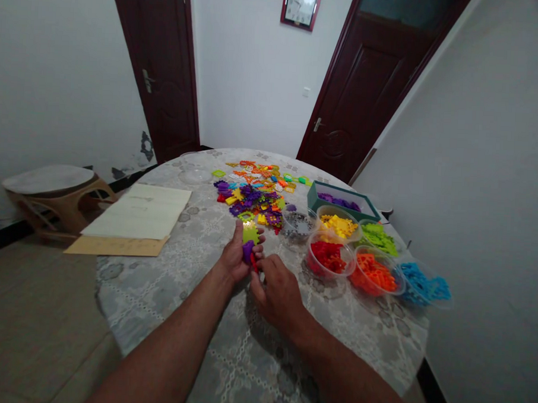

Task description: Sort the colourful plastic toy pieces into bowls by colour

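Observation:
My left hand (237, 256) is closed around a lime-green toothed plastic piece (250, 232), like a toy gear, and a purple piece (248, 251) below it. My right hand (277, 288) pinches a small red piece (254, 262) against the purple one; whether they are joined I cannot tell. Both hands are above the near middle of the table. Just beyond them lies a loose pile of purple, yellow, green and red plastic pieces (253, 198).
Round clear tubs stand to the right, with red pieces (329, 257), orange pieces (375, 274), blue pieces (423, 284) and others. Behind them is a green box (340, 209) of purple pieces. Paper sheets (137, 213) lie at the left edge, near a stool (51, 180).

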A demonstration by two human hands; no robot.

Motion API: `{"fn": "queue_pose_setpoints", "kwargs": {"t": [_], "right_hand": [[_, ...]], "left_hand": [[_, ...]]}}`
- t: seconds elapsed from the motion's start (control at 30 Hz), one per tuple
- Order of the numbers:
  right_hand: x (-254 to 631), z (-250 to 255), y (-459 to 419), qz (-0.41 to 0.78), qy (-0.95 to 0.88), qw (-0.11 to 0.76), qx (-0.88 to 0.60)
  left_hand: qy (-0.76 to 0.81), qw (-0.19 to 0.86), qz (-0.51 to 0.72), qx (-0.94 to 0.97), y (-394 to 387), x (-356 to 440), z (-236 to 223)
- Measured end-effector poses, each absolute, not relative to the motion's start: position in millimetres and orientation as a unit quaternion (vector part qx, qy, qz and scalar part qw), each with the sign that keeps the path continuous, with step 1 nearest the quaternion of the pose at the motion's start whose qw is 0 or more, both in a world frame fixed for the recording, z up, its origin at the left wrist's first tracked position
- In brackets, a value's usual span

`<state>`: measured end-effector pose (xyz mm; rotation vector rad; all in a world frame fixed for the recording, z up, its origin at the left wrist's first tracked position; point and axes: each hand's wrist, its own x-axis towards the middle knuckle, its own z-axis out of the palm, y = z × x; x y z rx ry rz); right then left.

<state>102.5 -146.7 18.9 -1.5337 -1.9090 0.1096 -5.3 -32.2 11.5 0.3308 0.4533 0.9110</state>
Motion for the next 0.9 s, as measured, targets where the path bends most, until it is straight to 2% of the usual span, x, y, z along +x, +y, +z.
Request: {"fn": "queue_pose_setpoints", "kwargs": {"t": [0.13,0.23,0.37,0.53,0.73,0.9], "right_hand": [[124,39,-154,0.018,-0.722,0.397,-0.566],[161,58,-154,-0.066,-0.688,0.41,-0.595],[221,62,-146,-0.164,-0.621,0.377,-0.668],[263,41,-141,-0.21,-0.587,0.34,-0.704],[233,39,-144,-0.172,-0.633,0.405,-0.636],[180,36,-148,-0.136,-0.716,0.401,-0.555]], "left_hand": [[0.236,0.857,0.432,0.153,-33,-7,14],[0.252,0.846,0.434,0.181,-34,-6,16],[0.271,0.836,0.427,0.21,-35,-4,15],[0.265,0.847,0.4,0.228,-36,-3,12],[0.254,0.862,0.36,0.251,-39,-3,14],[0.238,0.869,0.311,0.304,-44,-4,14]]}}
